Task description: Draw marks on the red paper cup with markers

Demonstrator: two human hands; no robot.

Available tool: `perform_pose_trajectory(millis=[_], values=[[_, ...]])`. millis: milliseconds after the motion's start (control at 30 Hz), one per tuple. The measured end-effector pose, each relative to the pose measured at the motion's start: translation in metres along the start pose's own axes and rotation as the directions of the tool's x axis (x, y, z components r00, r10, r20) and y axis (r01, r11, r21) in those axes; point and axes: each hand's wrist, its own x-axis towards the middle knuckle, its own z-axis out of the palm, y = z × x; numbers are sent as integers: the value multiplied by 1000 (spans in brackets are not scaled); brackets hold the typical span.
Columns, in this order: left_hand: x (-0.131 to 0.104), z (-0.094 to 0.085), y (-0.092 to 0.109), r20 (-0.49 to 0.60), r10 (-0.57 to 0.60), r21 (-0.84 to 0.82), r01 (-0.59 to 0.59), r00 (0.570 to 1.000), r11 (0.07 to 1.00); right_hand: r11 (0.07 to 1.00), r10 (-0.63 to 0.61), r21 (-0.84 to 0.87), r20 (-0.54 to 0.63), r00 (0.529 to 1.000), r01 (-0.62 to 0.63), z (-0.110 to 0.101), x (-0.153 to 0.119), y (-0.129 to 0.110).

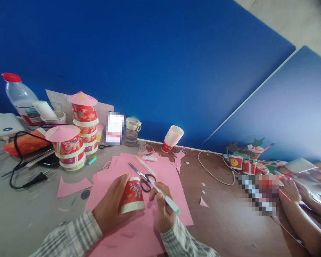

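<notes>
My left hand is wrapped round a red patterned paper cup, which stands upside down on sheets of pink paper. Between the fingers of my right hand is a white marker pen with a green end, slanting beside the cup. Black-handled scissors lie partly open on the paper just behind the cup and the pen. A yellow-tipped marker and a white glue-stick-like tube rest farther back on the pink sheets.
Towers of red cups with pink paper roofs stand at the left, near a black plug and a plastic bottle. Stacked cups, a lidded glass jar and a phone are at the back. A co-worker's hands are at the right.
</notes>
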Motion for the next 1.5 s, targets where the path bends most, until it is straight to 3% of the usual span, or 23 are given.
perform_pose_trajectory(millis=[200, 400, 633, 800, 900, 933, 1000, 1067, 1167, 1233, 1300, 1500], values=[[-1, 1, 0, -15, -26, -4, 26, 1000, 1000, 994, 37, -103, 55, 998, -32, -1, 7, 7], [0, 1, 0, -6, -72, -31, 72, 997, 997, 952, -89, -281, 127, 988, 122, -5, 16, 18], [-3, 2, -6, 27, -29, -41, 30, 999, 999, 929, -118, -329, 170, 978, 169, -4, 17, 21], [-3, -6, -10, 38, -23, -254, 32, 999, 967, 948, -90, -289, 151, 984, 131, -4, 16, 20], [4, -12, -10, -96, -226, -481, 153, 969, 863, 968, -68, -231, 134, 989, 98, -5, 15, 23], [8, -13, -11, -139, -346, -554, 216, 928, 804, 975, -61, -204, 131, 989, 87, -4, 15, 23], [14, -15, -14, -171, -581, -740, 286, 796, 609, 989, -43, -136, 119, 992, 59, -3, 16, 24], [19, -16, -18, -147, -636, -804, 284, 758, 523, 999, -11, -53, 73, 997, 15, -2, 19, 21], [23, -18, -21, -78, -660, -866, 278, 747, 417, 998, 19, 60, 34, 999, -21, -1, 22, 8], [24, -20, -19, -25, -661, -893, 280, 750, 351, 997, -23, 74, 40, 999, 20, -3, 22, -6], [24, -20, -16, 21, -652, -910, 284, 758, 301, 995, -101, 16, 124, 987, 99, -5, 17, -19], [21, -17, -7, 98, -616, -922, 304, 781, 238, 901, -396, -23, 366, 842, 433, -3, -5, -32]])
